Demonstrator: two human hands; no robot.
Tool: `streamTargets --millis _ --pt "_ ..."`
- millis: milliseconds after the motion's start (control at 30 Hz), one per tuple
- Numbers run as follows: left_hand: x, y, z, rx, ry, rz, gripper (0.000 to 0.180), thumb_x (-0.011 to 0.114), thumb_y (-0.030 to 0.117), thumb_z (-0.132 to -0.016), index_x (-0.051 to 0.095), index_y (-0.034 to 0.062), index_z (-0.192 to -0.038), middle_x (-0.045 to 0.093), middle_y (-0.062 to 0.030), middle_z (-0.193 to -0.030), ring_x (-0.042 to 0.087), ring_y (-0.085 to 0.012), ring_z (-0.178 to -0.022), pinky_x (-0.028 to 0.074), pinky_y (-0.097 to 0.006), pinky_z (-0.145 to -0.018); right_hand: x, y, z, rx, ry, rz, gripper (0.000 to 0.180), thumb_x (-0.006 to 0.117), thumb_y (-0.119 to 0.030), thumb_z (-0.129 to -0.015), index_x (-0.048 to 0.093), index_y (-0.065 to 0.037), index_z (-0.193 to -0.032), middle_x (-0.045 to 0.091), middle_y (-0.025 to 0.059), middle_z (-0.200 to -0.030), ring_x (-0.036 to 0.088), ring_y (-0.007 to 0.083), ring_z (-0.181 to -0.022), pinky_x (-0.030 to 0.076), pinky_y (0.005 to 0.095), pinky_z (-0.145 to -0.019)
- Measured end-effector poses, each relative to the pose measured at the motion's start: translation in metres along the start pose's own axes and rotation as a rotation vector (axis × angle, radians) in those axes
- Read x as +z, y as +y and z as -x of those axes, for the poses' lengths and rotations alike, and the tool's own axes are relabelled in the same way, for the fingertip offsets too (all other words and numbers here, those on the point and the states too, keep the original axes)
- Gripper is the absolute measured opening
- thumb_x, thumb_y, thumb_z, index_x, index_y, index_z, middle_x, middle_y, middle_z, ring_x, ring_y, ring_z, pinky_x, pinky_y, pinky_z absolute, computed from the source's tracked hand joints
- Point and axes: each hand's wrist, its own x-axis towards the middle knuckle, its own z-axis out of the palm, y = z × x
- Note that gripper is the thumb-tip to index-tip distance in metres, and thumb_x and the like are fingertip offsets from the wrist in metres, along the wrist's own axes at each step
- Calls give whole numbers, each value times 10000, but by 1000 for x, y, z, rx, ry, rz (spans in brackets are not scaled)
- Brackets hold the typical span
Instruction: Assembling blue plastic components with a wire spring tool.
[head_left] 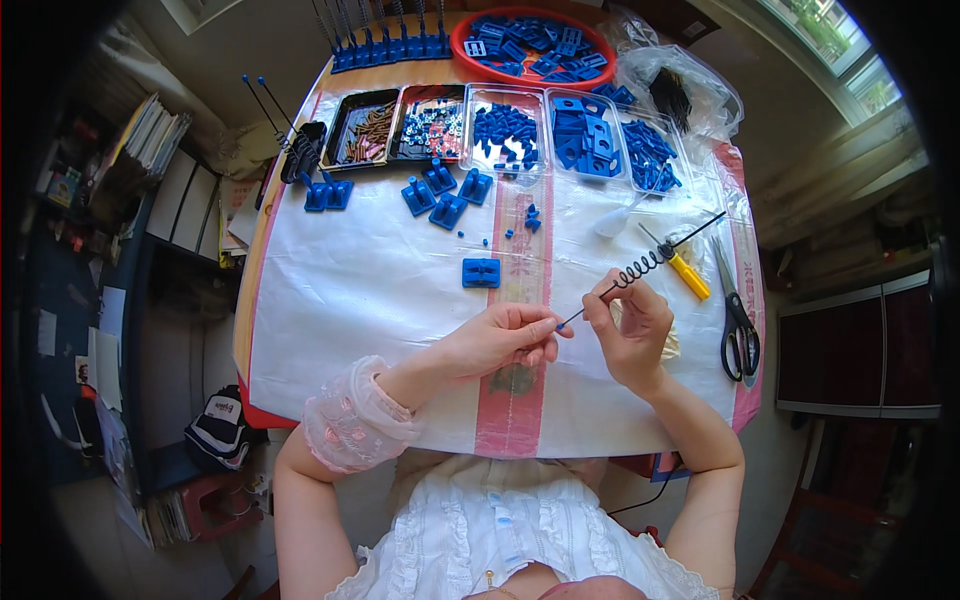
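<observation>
Coiled black rod (pixel 636 271) slants up in the person's hands, to the right of the lone blue block (pixel 481 273) on the white covering, its lower end nearer the person than that block. The left hand (pixel 508 336), just on the near side of the block, has thumb and forefinger clamped on a small blue tip (pixel 561 325) at the rod's straight end; the right hand (pixel 636 328), farther right of the block, pinches the straight part below the coil between thumb and fingers. The step in hand looks like fitting or seating that tip, and the next move probably calls for a steady right grip while the left presses in line with the rod. How far the tip sits on the rod is too small to tell. The left hand's curled fingers hide their own undersides, the right palm is turned partly out of view, and the coil's upper part overlaps the yellow screwdriver (pixel 689 277), right of the block, so touching or apart cannot be judged.
</observation>
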Motion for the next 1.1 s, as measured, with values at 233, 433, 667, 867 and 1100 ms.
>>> streamTargets --millis 233,433,667,867,1100 --pt "11 8 7 87 35 -322 223 562 175 -1101 682 5 -1181 680 -7 -889 601 -40 -761 495 -201 -688 -28 -41 -37 15 -200 406 160 745 -1 -875 594 0 -823 619 76 -715 598 164 -635 460 299 -599" --pt "38 59 34 310 399 -850 134 681 94 -1015 725 -28 -1050 713 -34 -842 654 -71 -750 537 -235 -677 -41 -43 -37 44 -255 485 172 729 -2 -867 563 2 -824 593 95 -728 553 205 -626 433 340 -591" --pt "-18 116 -19 484 655 -1308 149 779 98 -903 776 -19 -997 766 -105 -855 706 -149 -737 556 -291 -704 -38 -43 -36 55 -281 449 162 718 0 -856 558 6 -831 593 113 -733 563 228 -641 441 358 -605" --pt "-32 109 -60 298 630 -1455 204 831 143 -812 805 23 -975 774 -130 -855 728 -216 -758 565 -334 -710 -37 -41 -34 68 -291 465 168 720 -7 -849 554 0 -823 586 114 -723 572 242 -645 444 364 -606" --pt "-39 105 -60 307 633 -1407 161 807 147 -842 804 26 -949 788 -132 -908 767 -256 -841 587 -386 -764 -37 -39 -35 75 -289 468 171 720 -14 -849 552 -3 -822 584 114 -719 584 253 -651 445 377 -612"
